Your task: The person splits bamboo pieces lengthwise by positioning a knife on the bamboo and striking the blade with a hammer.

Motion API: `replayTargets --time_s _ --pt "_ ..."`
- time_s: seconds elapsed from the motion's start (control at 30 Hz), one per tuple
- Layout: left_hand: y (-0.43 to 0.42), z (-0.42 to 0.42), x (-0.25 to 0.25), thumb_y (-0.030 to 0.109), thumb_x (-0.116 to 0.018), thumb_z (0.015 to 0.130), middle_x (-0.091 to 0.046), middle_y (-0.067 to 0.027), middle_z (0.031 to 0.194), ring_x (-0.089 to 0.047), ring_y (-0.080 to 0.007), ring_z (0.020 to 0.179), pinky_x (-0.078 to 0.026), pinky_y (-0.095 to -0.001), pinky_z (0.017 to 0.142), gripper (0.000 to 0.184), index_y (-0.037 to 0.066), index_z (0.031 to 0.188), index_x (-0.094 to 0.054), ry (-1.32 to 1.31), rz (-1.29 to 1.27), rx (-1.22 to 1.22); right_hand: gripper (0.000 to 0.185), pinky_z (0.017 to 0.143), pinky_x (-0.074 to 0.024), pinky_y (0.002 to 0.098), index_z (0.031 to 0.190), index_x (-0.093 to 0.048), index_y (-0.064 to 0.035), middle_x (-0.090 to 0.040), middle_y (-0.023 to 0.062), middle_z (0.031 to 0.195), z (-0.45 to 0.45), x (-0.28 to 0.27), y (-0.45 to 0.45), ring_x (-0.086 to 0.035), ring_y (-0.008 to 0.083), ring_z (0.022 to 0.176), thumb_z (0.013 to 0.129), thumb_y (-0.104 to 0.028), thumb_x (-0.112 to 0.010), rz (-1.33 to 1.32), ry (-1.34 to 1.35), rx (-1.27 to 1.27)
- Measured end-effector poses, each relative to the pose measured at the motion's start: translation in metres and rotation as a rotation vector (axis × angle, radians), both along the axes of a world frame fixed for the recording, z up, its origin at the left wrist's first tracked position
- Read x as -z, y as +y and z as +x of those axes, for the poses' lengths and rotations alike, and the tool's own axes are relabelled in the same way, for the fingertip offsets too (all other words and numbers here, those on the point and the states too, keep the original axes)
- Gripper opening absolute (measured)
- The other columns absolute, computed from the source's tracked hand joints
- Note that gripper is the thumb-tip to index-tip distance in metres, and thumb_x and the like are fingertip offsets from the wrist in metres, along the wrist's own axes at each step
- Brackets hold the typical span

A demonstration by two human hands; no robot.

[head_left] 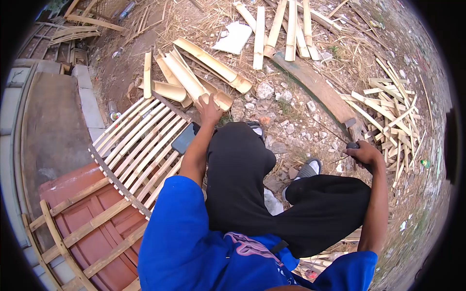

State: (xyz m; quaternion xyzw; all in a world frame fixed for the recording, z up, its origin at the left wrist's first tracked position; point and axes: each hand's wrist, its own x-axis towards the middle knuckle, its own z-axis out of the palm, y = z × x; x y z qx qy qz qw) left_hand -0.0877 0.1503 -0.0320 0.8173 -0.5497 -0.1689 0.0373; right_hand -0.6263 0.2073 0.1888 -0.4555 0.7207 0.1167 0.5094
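Observation:
My left hand (209, 111) reaches to the near end of a half-round split bamboo piece (183, 72), fingers apart and touching or just over it; whether it grips is hard to see. More split bamboo (213, 63) lies around it. On the right, my right hand (365, 155) is closed around the dark handle of a knife (353, 145), whose thin blade seems edge-on and points up and left. Beside that hand lies a thick wooden plank (325, 92) with a small block near its end.
A slatted bamboo panel (141, 140) lies at left, near a reddish door panel (97, 213) with bamboo bars across it. Thin bamboo strips (393, 111) are heaped at right. Split lengths (291, 34) and a white sheet (234, 38) lie ahead on rubble and shavings.

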Motion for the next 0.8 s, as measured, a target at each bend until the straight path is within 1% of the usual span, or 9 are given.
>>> replayTargets --time_s 0.07,0.17,0.27,0.37,0.5,0.57,0.63,0.73,0.8 --pt "0.0 0.002 0.01 0.021 -0.076 0.071 -0.012 -0.0267 0.153 -0.015 -0.0576 0.138 -0.03 -0.0576 0.113 0.076 0.024 0.14 -0.044 0.047 -0.113 -0.009 0.042 0.047 -0.0398 0.0326 0.098 -0.063 0.0016 -0.057 0.0051 0.072 0.0 -0.001 0.0 -0.05 0.0147 0.054 0.079 -0.034 -0.077 0.0 -0.02 0.035" --pt "-0.005 0.006 0.002 0.021 -0.077 0.07 -0.022 -0.0274 0.15 -0.019 -0.0554 0.138 -0.031 -0.057 0.112 0.069 0.02 0.133 -0.048 0.111 -0.178 0.0 0.044 0.047 -0.0406 0.0326 0.097 -0.062 0.0035 -0.057 0.0055 0.072 -0.005 0.001 0.003 -0.052 0.015 0.056 0.079 -0.034 -0.077 -0.008 -0.038 0.049" --pt "-0.02 0.012 -0.011 0.02 -0.076 0.07 -0.034 -0.0289 0.142 -0.03 -0.0491 0.135 -0.035 -0.0537 0.107 0.058 0.012 0.122 -0.051 0.1 -0.35 0.053 0.046 0.048 -0.0415 0.0327 0.096 -0.062 0.0049 -0.057 0.0064 0.072 -0.003 -0.007 0.004 -0.053 0.015 0.058 0.079 -0.035 -0.077 -0.013 -0.012 0.06" --pt "-0.046 0.037 -0.047 0.022 -0.074 0.074 -0.046 -0.0242 0.129 -0.046 -0.0398 0.122 -0.039 -0.0492 0.101 0.048 0.007 0.113 -0.051 0.312 -0.51 0.014 0.049 0.048 -0.0424 0.0334 0.096 -0.062 0.0061 -0.058 0.0079 0.073 -0.009 -0.002 0.006 -0.054 0.0156 0.058 0.078 -0.036 -0.077 -0.056 0.026 0.029" --pt "-0.066 0.066 -0.171 0.022 -0.069 0.081 -0.052 -0.011 0.109 -0.057 -0.0237 0.099 -0.052 -0.0376 0.078 0.033 0.008 0.105 -0.051 0.937 -0.48 -0.404 0.052 0.05 -0.0435 0.034 0.097 -0.061 0.0065 -0.06 0.009 0.074 -0.014 0.0 0.006 -0.055 0.0167 0.059 0.077 -0.039 -0.076 -0.085 0.052 -0.006" --pt "-0.052 0.062 -0.243 0.022 -0.065 0.082 -0.055 -0.0095 0.103 -0.058 -0.02 0.093 -0.054 -0.0353 0.069 0.027 0.009 0.101 -0.05 1.133 -0.555 -0.497 0.051 0.051 -0.0437 0.0339 0.097 -0.062 0.0056 -0.06 0.0085 0.074 -0.01 -0.008 0.006 -0.055 0.0171 0.058 0.078 -0.04 -0.075 -0.132 0.087 -0.054" --pt "-0.046 0.089 -0.284 0.025 -0.063 0.085 -0.057 -0.0079 0.099 -0.059 -0.0214 0.089 -0.056 -0.0381 0.069 0.024 0.01 0.1 -0.05 1.362 -0.431 -0.575 0.05 0.051 -0.0437 0.0339 0.097 -0.062 0.0044 -0.06 0.0079 0.074 -0.011 -0.013 0.007 -0.055 0.0172 0.058 0.078 -0.04 -0.074 -0.161 0.106 -0.069" --pt "-0.024 0.087 -0.338 0.032 -0.064 0.086 -0.058 -0.0088 0.104 -0.062 -0.0247 0.091 -0.056 -0.0383 0.069 0.029 0.012 0.101 -0.05 1.363 -0.372 -0.333 0.046 0.052 -0.0426 0.0344 0.095 -0.062 0.0025 -0.059 0.0068 0.073 -0.011 -0.017 0.007 -0.054 0.0168 0.058 0.078 -0.039 -0.074 -0.105 0.065 -0.031" --pt "-0.018 0.066 -0.37 0.033 -0.066 0.087 -0.059 -0.0092 0.106 -0.063 -0.0256 0.093 -0.056 -0.0369 0.067 0.029 0.012 0.101 -0.05 1.303 -0.317 -0.213 0.045 0.051 -0.0418 0.0356 0.094 -0.062 0.0016 -0.059 0.0068 0.073 -0.011 -0.016 0.011 -0.052 0.017 0.057 0.079 -0.038 -0.074 -0.11 0.014 0.004"
